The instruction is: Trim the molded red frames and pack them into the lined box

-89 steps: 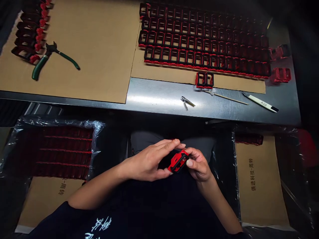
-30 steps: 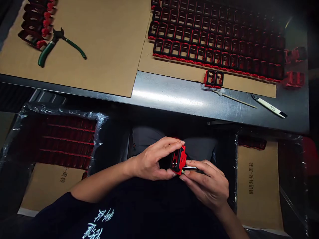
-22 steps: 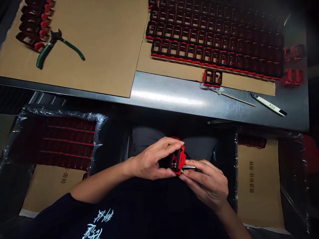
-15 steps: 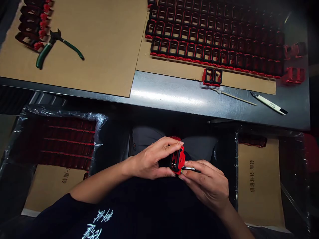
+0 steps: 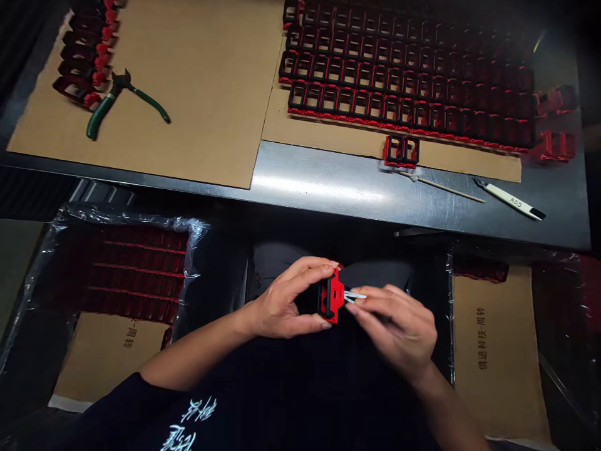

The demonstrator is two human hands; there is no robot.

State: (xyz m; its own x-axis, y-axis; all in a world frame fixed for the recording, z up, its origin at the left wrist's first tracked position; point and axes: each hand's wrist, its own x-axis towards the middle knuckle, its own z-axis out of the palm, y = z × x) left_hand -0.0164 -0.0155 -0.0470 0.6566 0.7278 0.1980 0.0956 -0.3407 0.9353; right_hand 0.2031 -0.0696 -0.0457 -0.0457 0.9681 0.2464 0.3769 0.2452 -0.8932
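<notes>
Above my lap, my left hand [image 5: 286,299] grips a small red-and-black plastic frame [image 5: 337,299] between thumb and fingers, its red side turned toward the right. My right hand [image 5: 399,322] is closed in a pinch on slim, pale metal tweezers [image 5: 355,295]. They point left at the red side of the frame; whether they touch it I cannot tell. Part of the tweezers is hidden by my right fingers. Two similar frames [image 5: 401,150] stand together near the table's front edge, beside a cotton swab [image 5: 446,188].
On the metal table [image 5: 319,169], rows of frames [image 5: 375,100] stand on cardboard. Green-handled cutters [image 5: 106,106] lie on another cardboard sheet [image 5: 201,94] at left. A white-handled knife marked A55 [image 5: 511,199] lies at right. Plastic-lined bins [image 5: 192,232] flank my legs.
My left hand has turned the frame, so more of its red side shows. My right hand has shifted slightly, with the tweezers raised toward the middle of that side. The whole view has shifted slightly.
</notes>
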